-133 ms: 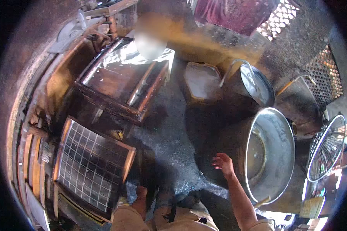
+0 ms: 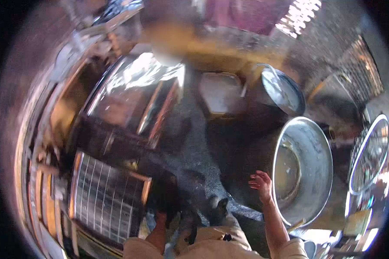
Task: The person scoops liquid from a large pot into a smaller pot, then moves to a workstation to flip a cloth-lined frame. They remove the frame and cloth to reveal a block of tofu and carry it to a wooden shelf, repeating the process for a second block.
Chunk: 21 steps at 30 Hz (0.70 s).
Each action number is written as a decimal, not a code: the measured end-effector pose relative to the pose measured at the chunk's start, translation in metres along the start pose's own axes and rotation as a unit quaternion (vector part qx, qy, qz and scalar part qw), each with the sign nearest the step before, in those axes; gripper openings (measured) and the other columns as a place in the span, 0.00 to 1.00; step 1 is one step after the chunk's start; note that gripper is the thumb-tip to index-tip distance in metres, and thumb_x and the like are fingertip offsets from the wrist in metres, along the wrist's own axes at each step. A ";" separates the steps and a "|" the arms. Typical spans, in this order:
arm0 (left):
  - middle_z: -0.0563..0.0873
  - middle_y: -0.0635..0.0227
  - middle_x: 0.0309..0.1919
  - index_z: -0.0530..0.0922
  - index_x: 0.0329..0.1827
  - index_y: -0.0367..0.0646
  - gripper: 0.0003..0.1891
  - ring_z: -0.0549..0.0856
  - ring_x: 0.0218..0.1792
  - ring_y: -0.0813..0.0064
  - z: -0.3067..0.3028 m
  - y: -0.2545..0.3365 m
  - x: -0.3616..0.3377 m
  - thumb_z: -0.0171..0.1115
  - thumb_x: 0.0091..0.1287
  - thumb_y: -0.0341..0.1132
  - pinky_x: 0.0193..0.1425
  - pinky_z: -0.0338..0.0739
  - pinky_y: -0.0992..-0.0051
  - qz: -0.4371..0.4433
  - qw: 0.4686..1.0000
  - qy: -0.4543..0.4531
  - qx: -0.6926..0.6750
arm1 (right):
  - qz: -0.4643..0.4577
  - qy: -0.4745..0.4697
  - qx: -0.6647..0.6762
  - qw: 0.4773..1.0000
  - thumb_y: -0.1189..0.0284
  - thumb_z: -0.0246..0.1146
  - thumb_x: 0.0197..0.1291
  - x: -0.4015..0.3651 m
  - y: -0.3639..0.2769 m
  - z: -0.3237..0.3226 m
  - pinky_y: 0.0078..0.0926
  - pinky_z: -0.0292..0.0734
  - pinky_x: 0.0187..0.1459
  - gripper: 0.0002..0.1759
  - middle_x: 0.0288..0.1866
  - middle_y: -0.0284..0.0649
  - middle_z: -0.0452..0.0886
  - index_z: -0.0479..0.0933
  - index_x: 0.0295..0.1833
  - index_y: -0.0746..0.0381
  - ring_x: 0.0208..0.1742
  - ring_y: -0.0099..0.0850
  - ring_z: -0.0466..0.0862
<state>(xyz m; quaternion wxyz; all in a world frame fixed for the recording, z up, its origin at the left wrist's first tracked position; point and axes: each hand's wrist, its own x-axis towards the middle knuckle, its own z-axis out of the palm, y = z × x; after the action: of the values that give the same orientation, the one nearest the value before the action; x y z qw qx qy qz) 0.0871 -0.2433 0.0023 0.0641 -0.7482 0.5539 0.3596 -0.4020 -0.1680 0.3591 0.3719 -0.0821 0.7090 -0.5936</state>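
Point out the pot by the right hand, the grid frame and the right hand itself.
Pot (image 2: pixel 312 170): head view, on its inner wall.
Grid frame (image 2: pixel 104 196): head view, middle of the grid.
Right hand (image 2: pixel 263 185): head view, middle of the hand.

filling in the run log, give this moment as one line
right hand: open, empty, near large metal pot | left hand: low, grip unclear | gridded panel: person's left

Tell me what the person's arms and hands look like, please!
The left sleeve and right sleeve are beige and leave both forearms bare. The right hand has no glove, and I see no watch or bracelet on that wrist. The left hand is blurred and in shadow, so I can't make out details there.
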 end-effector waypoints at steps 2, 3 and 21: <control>0.81 0.53 0.35 0.77 0.43 0.42 0.16 0.80 0.39 0.54 -0.014 0.048 0.035 0.57 0.53 0.39 0.45 0.74 0.58 0.089 0.996 -0.012 -0.012 | -0.023 0.084 0.063 0.994 0.71 0.55 0.57 0.001 -0.012 -0.032 0.26 0.78 0.30 0.17 0.39 0.42 0.78 0.67 0.52 0.63 0.30 0.32 0.81; 0.81 0.51 0.35 0.78 0.42 0.41 0.15 0.80 0.40 0.53 -0.005 0.075 0.059 0.55 0.54 0.39 0.46 0.73 0.58 0.272 0.940 -0.062 0.197 | -0.036 0.130 0.086 0.987 0.71 0.55 0.57 -0.002 -0.016 -0.052 0.26 0.78 0.30 0.17 0.39 0.42 0.78 0.67 0.52 0.63 0.30 0.32 0.81; 0.79 0.66 0.45 0.70 0.53 0.46 0.17 0.79 0.39 0.75 0.036 0.867 -0.096 0.52 0.62 0.40 0.42 0.71 0.73 0.449 0.758 -0.473 0.000 | -0.421 0.486 0.738 0.206 0.52 0.59 0.53 -0.070 0.107 -0.233 0.45 0.76 0.47 0.30 0.46 0.52 0.74 0.65 0.47 0.68 0.47 0.48 0.76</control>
<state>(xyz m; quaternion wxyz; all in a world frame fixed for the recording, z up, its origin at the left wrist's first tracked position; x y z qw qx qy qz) -0.7004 -0.4785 0.2961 0.1491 -0.1488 0.7254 0.6552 -0.4631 0.0828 0.2968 -0.4575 0.2473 -0.1459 -0.8416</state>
